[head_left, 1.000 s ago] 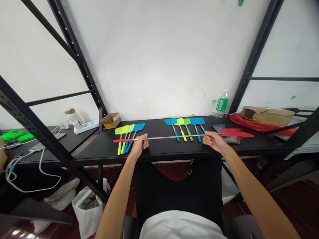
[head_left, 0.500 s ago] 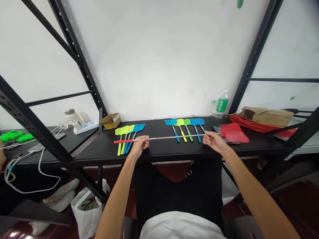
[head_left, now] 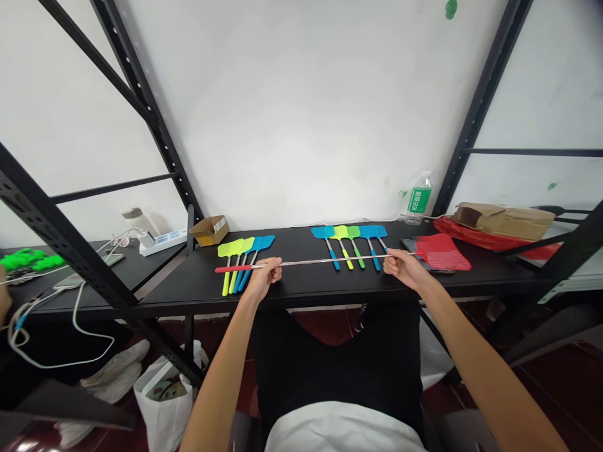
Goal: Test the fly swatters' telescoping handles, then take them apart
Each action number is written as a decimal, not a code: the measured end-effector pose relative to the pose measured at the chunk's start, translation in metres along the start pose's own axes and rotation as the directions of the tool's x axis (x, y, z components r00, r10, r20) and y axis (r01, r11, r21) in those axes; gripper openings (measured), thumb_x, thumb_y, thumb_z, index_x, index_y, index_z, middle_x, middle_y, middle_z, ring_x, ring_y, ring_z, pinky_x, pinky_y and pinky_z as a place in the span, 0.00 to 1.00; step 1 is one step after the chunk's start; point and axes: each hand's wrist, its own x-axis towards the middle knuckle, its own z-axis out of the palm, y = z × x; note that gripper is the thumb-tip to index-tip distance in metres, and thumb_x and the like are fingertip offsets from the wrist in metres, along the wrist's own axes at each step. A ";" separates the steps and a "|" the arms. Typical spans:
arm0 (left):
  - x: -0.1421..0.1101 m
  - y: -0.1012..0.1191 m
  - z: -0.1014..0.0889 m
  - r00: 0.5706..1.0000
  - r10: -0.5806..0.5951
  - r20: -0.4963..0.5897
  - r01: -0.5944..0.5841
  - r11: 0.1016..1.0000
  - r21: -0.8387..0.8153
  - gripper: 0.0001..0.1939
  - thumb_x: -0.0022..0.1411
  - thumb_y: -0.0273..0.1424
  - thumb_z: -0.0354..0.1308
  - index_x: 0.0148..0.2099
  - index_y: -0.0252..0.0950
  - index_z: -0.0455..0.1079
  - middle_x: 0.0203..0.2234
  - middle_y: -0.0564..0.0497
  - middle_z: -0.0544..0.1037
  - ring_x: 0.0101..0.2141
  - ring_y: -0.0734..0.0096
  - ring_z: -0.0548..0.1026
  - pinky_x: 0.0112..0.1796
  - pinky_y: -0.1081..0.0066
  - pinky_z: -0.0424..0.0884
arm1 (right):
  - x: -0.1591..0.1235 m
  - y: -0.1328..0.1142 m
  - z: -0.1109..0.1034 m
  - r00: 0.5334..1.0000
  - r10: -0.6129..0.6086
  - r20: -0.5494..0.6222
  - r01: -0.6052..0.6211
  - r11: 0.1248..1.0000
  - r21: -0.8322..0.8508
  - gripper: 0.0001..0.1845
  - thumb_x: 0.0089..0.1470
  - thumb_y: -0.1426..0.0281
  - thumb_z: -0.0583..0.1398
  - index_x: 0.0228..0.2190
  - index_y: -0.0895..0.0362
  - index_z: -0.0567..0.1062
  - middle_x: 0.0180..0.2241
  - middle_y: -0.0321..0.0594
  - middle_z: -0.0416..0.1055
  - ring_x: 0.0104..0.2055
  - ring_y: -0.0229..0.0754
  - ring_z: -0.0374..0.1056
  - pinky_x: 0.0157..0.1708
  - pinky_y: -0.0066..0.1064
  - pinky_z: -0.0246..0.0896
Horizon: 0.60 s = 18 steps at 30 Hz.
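Observation:
Both hands hold one red fly swatter [head_left: 445, 252], its thin metal rod stretched out level across the table's front. My left hand [head_left: 266, 276] is closed round the rod beside the red handle, which sticks out to the left. Near the red head, my right hand [head_left: 400, 267] pinches the rod's other end. Behind my left hand lie several yellow-green and blue fly swatters [head_left: 264, 242], side by side with handles towards me. A second row of blue, yellow-green and green fly swatters [head_left: 353, 231] lies left of my right hand, behind the rod.
On the black table [head_left: 179, 282] stand a small cardboard box [head_left: 210, 231] at left and a water bottle [head_left: 419, 199] at back right. A flattened brown carton [head_left: 506, 221] lies on red plastic at right. Black rack posts [head_left: 160, 132] flank me. A power strip [head_left: 163, 240] sits far left.
Almost nothing differs. My hands and the red fly swatter stay in the same place, and the view has shifted very slightly.

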 end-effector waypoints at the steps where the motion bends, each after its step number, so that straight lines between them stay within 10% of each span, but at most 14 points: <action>1: 0.000 0.000 0.000 1.000 -0.001 -0.001 0.001 1.000 0.001 0.21 0.59 0.38 0.65 0.21 0.34 0.62 0.14 0.56 0.62 0.16 0.82 0.57 0.21 0.73 0.50 | 0.000 0.000 0.000 1.000 0.002 0.000 -0.002 1.000 0.002 0.23 0.56 0.60 0.66 0.15 0.56 0.70 0.14 0.34 0.59 0.19 0.35 0.52 0.25 0.33 0.51; 18: 0.000 0.000 0.001 1.000 -0.002 -0.021 0.002 1.000 0.014 0.25 0.62 0.40 0.64 0.19 0.35 0.60 0.13 0.56 0.60 0.16 0.81 0.56 0.21 0.72 0.50 | 0.001 0.000 0.000 1.000 0.004 0.003 -0.004 1.000 -0.016 0.25 0.56 0.59 0.66 0.14 0.56 0.68 0.14 0.33 0.58 0.19 0.34 0.52 0.24 0.33 0.49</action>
